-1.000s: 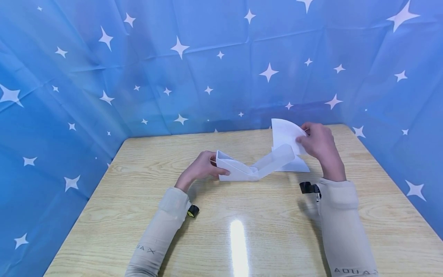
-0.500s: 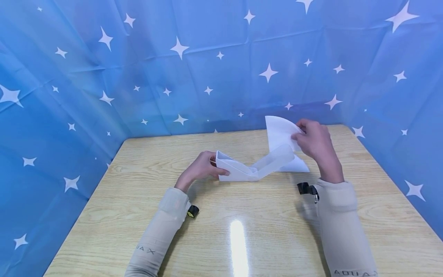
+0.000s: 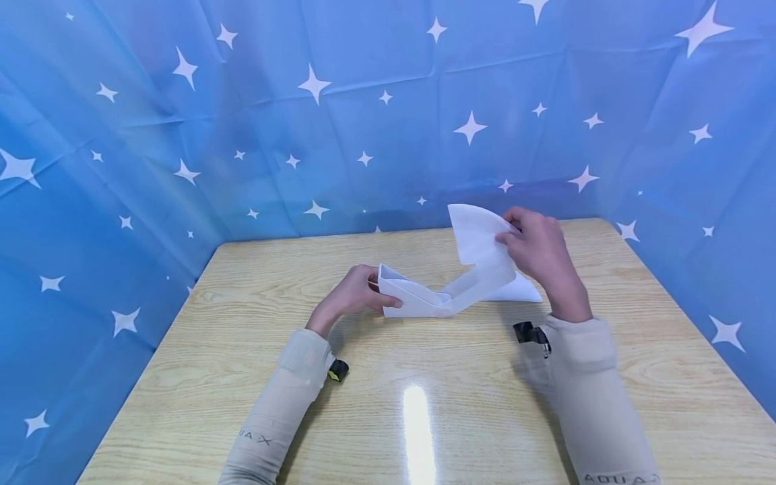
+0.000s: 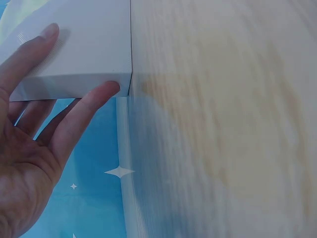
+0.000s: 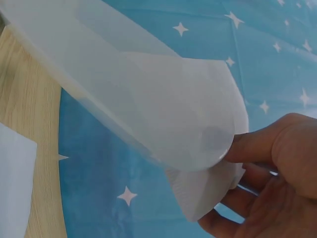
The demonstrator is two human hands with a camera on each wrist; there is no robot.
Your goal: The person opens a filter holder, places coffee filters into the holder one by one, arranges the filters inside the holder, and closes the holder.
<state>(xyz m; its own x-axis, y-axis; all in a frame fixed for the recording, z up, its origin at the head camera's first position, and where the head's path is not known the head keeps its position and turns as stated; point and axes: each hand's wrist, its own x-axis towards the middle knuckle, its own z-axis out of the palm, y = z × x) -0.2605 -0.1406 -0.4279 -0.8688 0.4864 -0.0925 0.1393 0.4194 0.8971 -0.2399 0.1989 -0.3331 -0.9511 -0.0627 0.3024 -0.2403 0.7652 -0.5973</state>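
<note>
A white box [image 3: 415,302] lies on its long side near the middle of the table, its translucent lid [image 3: 469,288] swung out to the right and slanting up. My left hand [image 3: 356,289] grips the box's left end. In the left wrist view, the thumb lies along one face of the box and a fingertip touches its end near the corner. My right hand [image 3: 538,246] pinches a curved white paper sheet [image 3: 475,230] above the table. The right wrist view has the sheet [image 5: 198,89] behind the lid's rounded tip [image 5: 208,144], which partly covers it; my thumb is at that tip.
Another white sheet [image 3: 519,289] lies on the wooden table [image 3: 485,384], behind the lid and partly hidden by it. Blue star-printed cloth [image 3: 388,135] hangs along the table's back and sides.
My right hand has moved left with the paper sheet, which now overlaps more of the lid in the head view. The left hand and the box have stayed in place.
</note>
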